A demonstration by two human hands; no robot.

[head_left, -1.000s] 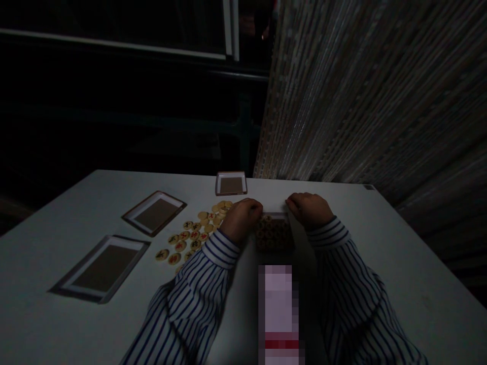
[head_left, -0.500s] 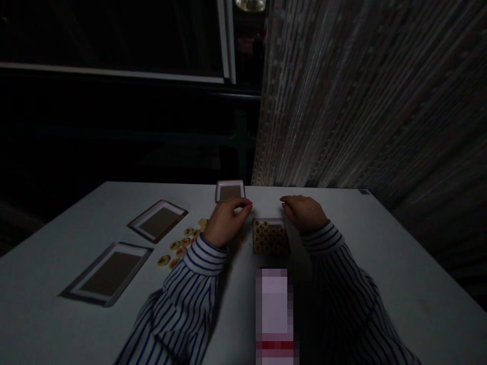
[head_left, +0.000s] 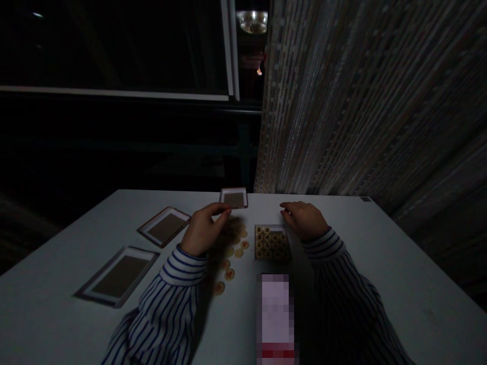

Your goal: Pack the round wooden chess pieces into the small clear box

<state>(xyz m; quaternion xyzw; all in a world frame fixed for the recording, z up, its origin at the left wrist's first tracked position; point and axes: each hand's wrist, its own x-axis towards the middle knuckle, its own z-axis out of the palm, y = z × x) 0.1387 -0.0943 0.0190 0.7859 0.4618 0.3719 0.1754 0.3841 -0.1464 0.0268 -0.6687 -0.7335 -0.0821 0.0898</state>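
My left hand (head_left: 204,229) hovers above the loose xiangqi pieces (head_left: 229,274), with thumb and index finger slightly apart and no piece visible between them. These round wooden discs lie scattered under and beside it; some show red characters, others look blank, and its shadow darkens several. Right of them sits a shallow square box (head_left: 272,242) with xiangqi pieces in rows, dark characters up; a gap shows at its back right. My right hand (head_left: 305,220) hangs at the box's right back corner, fingers loosely bent, thumb a little apart, nothing seen in it.
Two open frame-like trays (head_left: 165,227) (head_left: 117,276) lie on the left of the white table (head_left: 380,284). A smaller tray (head_left: 234,198) stands at the back edge. A pixelated pinkish-white object (head_left: 275,309) is in front of the box. String curtains (head_left: 323,96) hang behind at right.
My left hand has moved left, away from the box, uncovering loose pieces to its right. My right hand has hardly moved. The camera has tilted up slightly.
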